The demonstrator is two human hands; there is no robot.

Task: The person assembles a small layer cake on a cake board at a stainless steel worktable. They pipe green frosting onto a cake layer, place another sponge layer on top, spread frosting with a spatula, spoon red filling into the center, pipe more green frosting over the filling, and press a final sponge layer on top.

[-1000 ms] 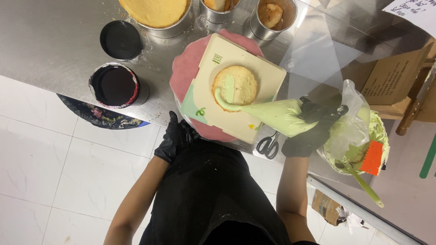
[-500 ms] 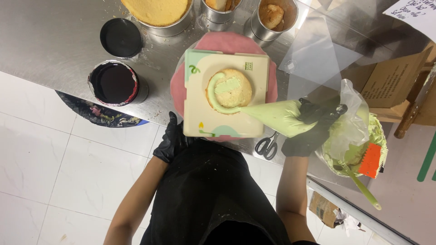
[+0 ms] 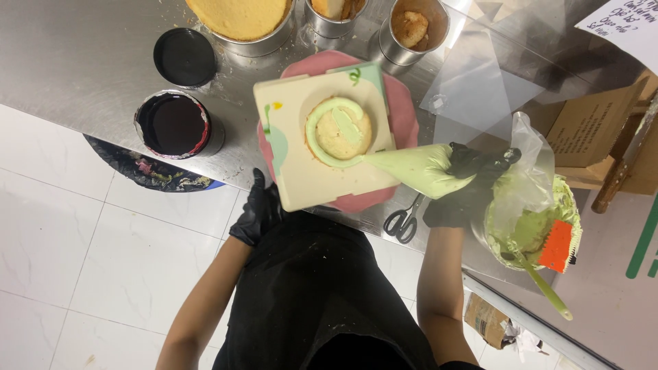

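Observation:
A small round sponge cake (image 3: 338, 130) sits on a cream square board (image 3: 295, 137) atop a pink turntable (image 3: 400, 118). A ring of pale green cream runs around most of the cake's edge. My right hand (image 3: 471, 183), in a black glove, squeezes a green piping bag (image 3: 418, 168) whose tip touches the cake's lower right rim. My left hand (image 3: 259, 211), also black-gloved, rests at the board's near left edge against the turntable.
On the steel counter (image 3: 82, 62) stand a tin of dark sauce (image 3: 171, 125), a black lid (image 3: 184, 56), a large sponge in a pan (image 3: 241, 17), two tins (image 3: 411, 31), scissors (image 3: 403, 220), and a bowl of green cream (image 3: 534, 229) with an orange scraper. Cardboard boxes sit at right.
The board and cake have rotated on the turntable. The green cream ring has grown from a short arc to nearly a full circle.

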